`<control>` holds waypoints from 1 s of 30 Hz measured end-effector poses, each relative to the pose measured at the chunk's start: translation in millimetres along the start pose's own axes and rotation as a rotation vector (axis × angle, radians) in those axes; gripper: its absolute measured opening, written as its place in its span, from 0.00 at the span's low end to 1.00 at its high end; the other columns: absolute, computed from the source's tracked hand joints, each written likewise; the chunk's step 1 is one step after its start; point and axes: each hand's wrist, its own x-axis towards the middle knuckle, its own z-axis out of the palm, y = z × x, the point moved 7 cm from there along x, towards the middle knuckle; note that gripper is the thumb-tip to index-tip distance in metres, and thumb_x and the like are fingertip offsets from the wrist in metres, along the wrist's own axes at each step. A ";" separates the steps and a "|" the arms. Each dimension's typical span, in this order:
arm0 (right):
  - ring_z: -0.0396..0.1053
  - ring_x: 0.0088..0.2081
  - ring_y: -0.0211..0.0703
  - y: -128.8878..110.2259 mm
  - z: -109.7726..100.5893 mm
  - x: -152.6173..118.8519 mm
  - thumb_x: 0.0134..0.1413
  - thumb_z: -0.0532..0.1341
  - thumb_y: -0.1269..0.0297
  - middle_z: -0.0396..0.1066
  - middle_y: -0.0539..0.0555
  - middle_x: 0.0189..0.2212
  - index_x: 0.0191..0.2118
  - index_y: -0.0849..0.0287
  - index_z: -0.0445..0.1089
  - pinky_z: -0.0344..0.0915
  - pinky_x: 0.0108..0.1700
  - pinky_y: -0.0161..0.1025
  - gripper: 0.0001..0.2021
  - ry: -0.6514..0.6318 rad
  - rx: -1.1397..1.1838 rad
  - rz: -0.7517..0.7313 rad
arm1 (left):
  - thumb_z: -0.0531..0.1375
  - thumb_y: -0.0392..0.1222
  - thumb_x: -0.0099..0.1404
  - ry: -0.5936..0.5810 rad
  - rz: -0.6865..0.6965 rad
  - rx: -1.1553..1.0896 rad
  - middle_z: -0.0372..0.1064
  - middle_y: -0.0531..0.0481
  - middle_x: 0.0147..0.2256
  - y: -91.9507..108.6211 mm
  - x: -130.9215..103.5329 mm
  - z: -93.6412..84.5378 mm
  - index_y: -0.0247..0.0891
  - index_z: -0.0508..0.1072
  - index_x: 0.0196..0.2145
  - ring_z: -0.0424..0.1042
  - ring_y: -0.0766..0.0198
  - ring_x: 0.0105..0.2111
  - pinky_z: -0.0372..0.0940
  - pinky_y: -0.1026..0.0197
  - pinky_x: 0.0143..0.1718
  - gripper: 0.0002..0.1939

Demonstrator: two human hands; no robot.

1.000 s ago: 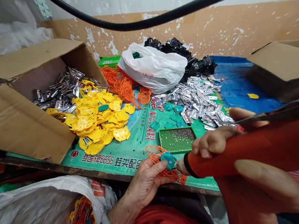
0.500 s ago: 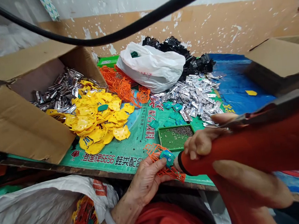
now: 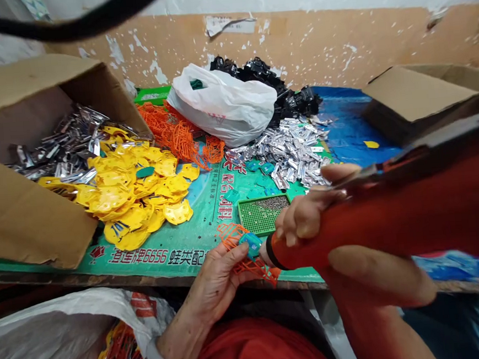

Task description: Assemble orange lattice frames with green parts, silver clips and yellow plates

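My left hand [image 3: 219, 269] pinches an orange plastic lattice piece [image 3: 231, 236] with a teal part [image 3: 252, 245] on it, near the table's front edge. The thumb presses on the teal part. My right hand [image 3: 308, 215] is wrapped round a red power tool [image 3: 375, 218], whose tip touches or nearly touches the teal part. Just beyond sits a green perforated tray [image 3: 263, 215] with small metal screws in it. A few loose teal parts [image 3: 259, 167] lie behind the tray, beside a heap of shiny metal pieces [image 3: 295, 147].
Yellow parts [image 3: 136, 182] spill from a cardboard box [image 3: 30, 212] at left. Behind are orange pieces [image 3: 169, 132], a white bag [image 3: 225, 103] and black parts [image 3: 260, 73]. Another box [image 3: 419, 96] stands back right. A white sack [image 3: 68, 325] holds pieces below left.
The view has shifted, so the table and both hands appear further left. My hands keep the same holds on the orange and teal piece and on the tool.
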 end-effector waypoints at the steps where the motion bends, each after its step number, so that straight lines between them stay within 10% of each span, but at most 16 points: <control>1: 0.64 0.22 0.40 -3.8 -1.7 1.8 0.39 0.70 0.53 0.66 0.45 0.22 0.46 0.40 0.69 0.68 0.29 0.45 0.23 -0.006 0.040 -0.015 | 0.66 0.40 0.57 0.009 -0.007 0.024 0.76 0.46 0.34 2.3 -0.4 -0.6 0.33 0.76 0.40 0.75 0.61 0.31 0.72 0.60 0.32 0.12; 22: 0.68 0.25 0.39 25.8 -62.6 -12.3 0.36 0.69 0.74 0.70 0.47 0.22 0.24 0.57 0.68 0.65 0.27 0.40 0.09 0.213 -0.032 0.104 | 0.69 0.40 0.52 0.099 -0.077 0.331 0.77 0.47 0.35 5.3 -10.5 -20.3 0.35 0.77 0.38 0.74 0.61 0.33 0.67 0.60 0.39 0.15; 30: 0.68 0.24 0.40 25.2 -71.9 -18.9 0.37 0.69 0.72 0.71 0.47 0.22 0.31 0.57 0.67 0.64 0.27 0.40 0.13 0.217 -0.113 0.129 | 0.67 0.39 0.55 0.043 -0.068 0.282 0.78 0.47 0.39 4.8 -9.6 -12.5 0.38 0.77 0.42 0.74 0.60 0.39 0.66 0.59 0.46 0.15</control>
